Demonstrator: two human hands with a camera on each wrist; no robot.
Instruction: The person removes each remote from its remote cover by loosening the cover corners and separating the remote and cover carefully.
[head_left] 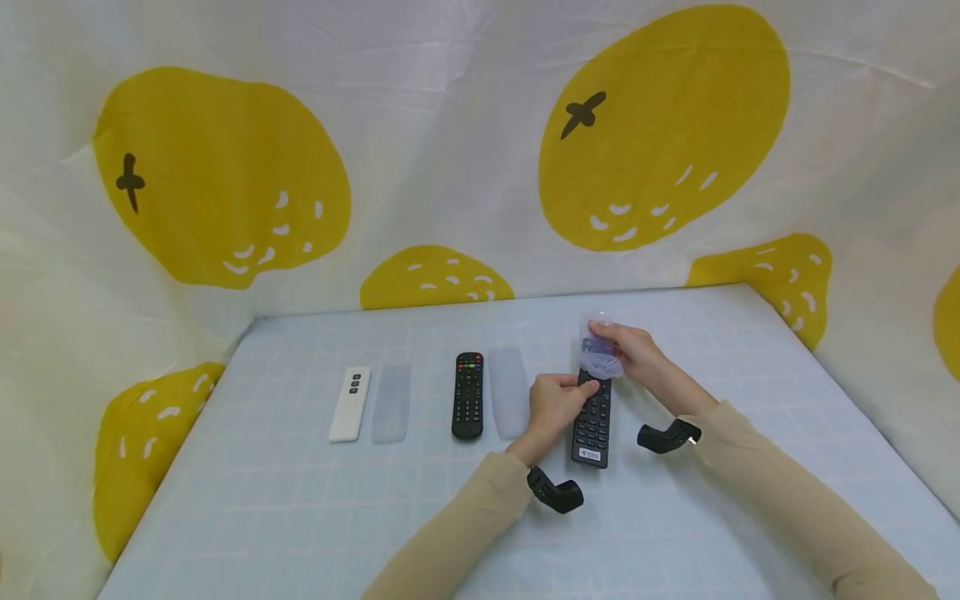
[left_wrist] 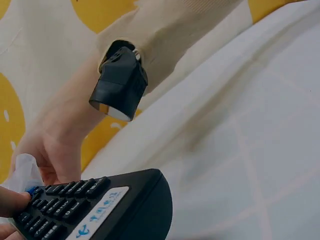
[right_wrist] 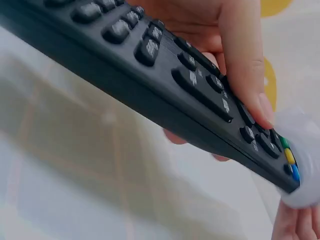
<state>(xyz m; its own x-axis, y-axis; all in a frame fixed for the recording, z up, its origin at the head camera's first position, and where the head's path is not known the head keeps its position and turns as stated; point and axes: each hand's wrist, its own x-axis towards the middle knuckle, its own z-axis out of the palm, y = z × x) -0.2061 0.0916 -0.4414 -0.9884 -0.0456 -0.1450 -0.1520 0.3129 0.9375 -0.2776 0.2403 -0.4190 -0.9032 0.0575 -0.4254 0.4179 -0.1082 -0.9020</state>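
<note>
My left hand [head_left: 553, 403] grips a black remote control [head_left: 592, 425] with the thumb across its buttons and the other fingers underneath. In the right wrist view the remote [right_wrist: 165, 90] is tilted and held off the cloth. A translucent silicone sleeve [head_left: 600, 360] covers the remote's far end, bunched around it. My right hand [head_left: 628, 346] pinches that sleeve near its upper end. Colored buttons show at the sleeve's edge [right_wrist: 302, 155] in the right wrist view. The left wrist view shows the remote's labelled end [left_wrist: 140, 205] up close.
Left of my hands lie a second black remote [head_left: 468, 396] and a white remote [head_left: 350, 405], each with a flat translucent sleeve beside it: one sleeve [head_left: 508, 392] near the black remote, another [head_left: 392, 403] near the white one. A pale checked cloth [head_left: 262, 500] covers the table; a fruit-print curtain [head_left: 450, 167] stands behind.
</note>
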